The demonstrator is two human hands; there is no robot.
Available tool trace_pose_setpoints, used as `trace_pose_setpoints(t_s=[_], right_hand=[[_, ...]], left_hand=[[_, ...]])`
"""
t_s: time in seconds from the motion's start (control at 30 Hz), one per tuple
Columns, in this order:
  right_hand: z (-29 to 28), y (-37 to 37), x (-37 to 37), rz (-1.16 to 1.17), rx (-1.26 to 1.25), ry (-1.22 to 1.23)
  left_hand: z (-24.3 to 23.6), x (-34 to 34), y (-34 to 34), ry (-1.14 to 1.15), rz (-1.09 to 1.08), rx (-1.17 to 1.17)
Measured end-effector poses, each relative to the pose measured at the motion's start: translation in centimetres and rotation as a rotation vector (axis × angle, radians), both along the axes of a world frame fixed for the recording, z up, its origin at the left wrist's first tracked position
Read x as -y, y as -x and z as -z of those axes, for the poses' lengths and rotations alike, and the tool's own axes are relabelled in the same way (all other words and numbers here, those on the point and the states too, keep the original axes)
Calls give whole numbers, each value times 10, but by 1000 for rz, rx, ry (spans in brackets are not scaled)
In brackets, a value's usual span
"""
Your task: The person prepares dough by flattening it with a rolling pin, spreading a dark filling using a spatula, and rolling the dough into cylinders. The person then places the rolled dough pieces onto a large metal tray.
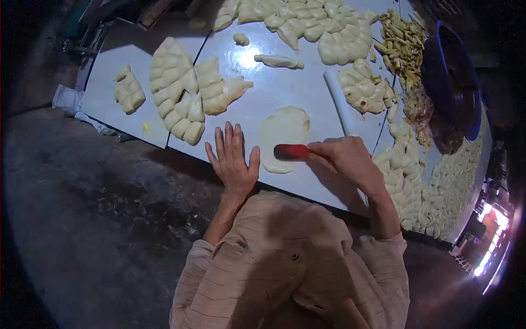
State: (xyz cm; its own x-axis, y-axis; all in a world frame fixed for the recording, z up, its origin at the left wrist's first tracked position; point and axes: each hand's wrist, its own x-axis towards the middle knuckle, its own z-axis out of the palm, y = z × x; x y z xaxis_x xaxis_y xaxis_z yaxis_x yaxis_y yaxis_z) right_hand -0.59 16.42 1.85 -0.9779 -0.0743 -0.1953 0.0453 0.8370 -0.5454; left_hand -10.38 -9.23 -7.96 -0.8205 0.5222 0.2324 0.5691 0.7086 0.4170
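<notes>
A flat, rolled-out round of pale dough (286, 131) lies on the white tabletop in front of me. My right hand (348, 159) is closed around a short red-handled tool (295, 152), and its dark end lies over the lower part of the round; I cannot make out its exact kind. Left of the dough, my left hand (233, 156) rests on the table's near edge, fingers spread and holding nothing. A white rod like a rolling pin (338, 101) lies just beyond my right hand. A small dough roll (279, 61) sits farther back.
Dough pieces (174, 82) cluster at the left, with more dough (345, 41) at the back. On the right are yellowish strips (402, 44), a dark blue basin (452, 82), a clear plastic bag (419, 112) and many small dough pieces (455, 181). The table's edge runs before me.
</notes>
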Motion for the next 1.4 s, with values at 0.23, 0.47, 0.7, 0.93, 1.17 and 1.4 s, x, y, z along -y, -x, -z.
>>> trace_pose_setpoints(t_s=[0.23, 0.47, 0.7, 0.93, 1.17, 1.4], right_hand=[[-6, -6, 28, 168, -132, -266], [7, -28, 57, 289, -207, -259], [7, -28, 62, 430, -51, -160], [12, -33, 57, 548, -130, -75], [12, -36, 47, 696, -212, 126], [9, -32, 33, 676, 16, 167]], left_hand=[[7, 4, 4, -9, 45, -44], [-3, -2, 3, 10, 106, 73], [-12, -23, 8, 52, 114, 191], [-16, -15, 9, 105, 142, 206], [-17, -2, 3, 187, 176, 187], [-10, -12, 1, 224, 167, 119]])
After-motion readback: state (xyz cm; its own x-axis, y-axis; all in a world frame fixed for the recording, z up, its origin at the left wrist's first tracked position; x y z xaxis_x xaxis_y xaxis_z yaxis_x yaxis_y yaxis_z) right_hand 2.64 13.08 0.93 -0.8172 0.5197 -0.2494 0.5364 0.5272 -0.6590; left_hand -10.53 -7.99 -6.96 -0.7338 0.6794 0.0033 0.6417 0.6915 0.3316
